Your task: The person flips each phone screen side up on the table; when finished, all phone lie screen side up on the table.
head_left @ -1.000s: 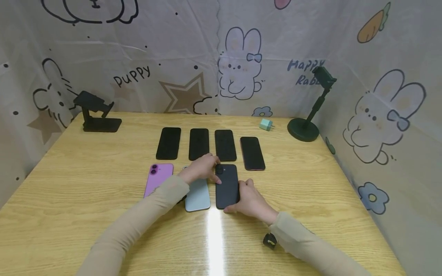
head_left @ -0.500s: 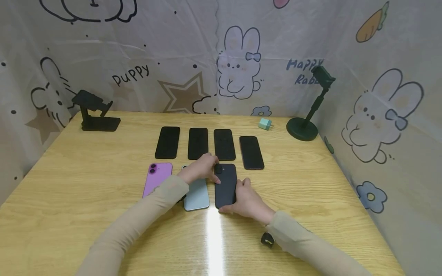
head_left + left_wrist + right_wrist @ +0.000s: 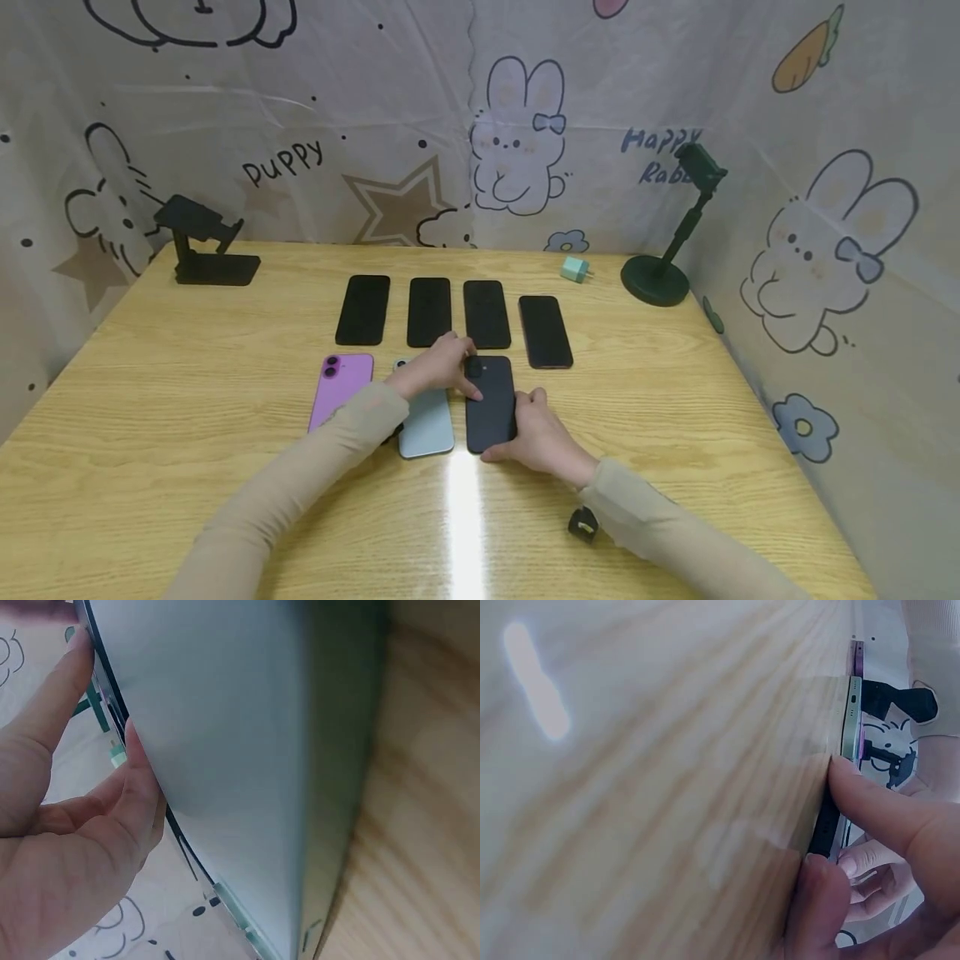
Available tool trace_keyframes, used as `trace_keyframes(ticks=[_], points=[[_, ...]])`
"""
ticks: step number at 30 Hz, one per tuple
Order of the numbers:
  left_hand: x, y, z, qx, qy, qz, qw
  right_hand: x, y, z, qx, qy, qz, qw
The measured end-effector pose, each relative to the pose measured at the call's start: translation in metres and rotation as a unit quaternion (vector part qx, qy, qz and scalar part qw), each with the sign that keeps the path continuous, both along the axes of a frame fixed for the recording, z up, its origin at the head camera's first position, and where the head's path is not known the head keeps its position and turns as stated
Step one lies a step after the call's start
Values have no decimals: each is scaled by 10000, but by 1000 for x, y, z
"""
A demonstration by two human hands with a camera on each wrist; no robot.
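On the bench (image 3: 675,408), we see the dark phone (image 3: 491,421) lying back up at the right end of the front row, just beside the pale phone (image 3: 427,427) and farther from the purple phone (image 3: 342,388). We find the left grip (image 3: 438,367) pinching its far left corner between thumb and finger, the right grip (image 3: 543,437) pinching its right edge and near end. Beyond, we see four black phones (image 3: 487,315) side by side.

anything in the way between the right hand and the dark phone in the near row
Nothing visible: the right hand touches the dark phone on its right side, the left hand its upper left.
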State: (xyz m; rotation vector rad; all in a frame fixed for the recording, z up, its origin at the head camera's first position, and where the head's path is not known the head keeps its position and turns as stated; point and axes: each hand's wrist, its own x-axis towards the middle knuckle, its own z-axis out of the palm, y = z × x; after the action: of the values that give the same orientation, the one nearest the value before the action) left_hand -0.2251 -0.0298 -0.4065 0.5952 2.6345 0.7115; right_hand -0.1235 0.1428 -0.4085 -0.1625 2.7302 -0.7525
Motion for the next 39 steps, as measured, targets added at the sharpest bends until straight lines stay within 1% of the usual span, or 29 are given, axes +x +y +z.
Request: trace_keyframes(ticks=[8,13,19,24,30,34,39], points=[[-1,-4,2,59,-135,-22,9999,0,0,0,-40,14,-1,10000],[0,-3,5,97,-197,30,9998,2,2,1,-92,67,-85,9999],[1,-4,4,78,-235,132,9996,5,5,0,-226,62,-256,9994],[2,-3,4,44,-222,115,9997,7,7,0,-356,65,-363,9987],[4,-4,6,76,-251,132,9996,8,9,1,-386,106,-296,9988],[4,-3,7,198,-279,191,9992,8,9,1,-401,140,-249,9988],[4,-4,10,376,-310,125,9987,9,10,1,-438,175,-200,9987]])
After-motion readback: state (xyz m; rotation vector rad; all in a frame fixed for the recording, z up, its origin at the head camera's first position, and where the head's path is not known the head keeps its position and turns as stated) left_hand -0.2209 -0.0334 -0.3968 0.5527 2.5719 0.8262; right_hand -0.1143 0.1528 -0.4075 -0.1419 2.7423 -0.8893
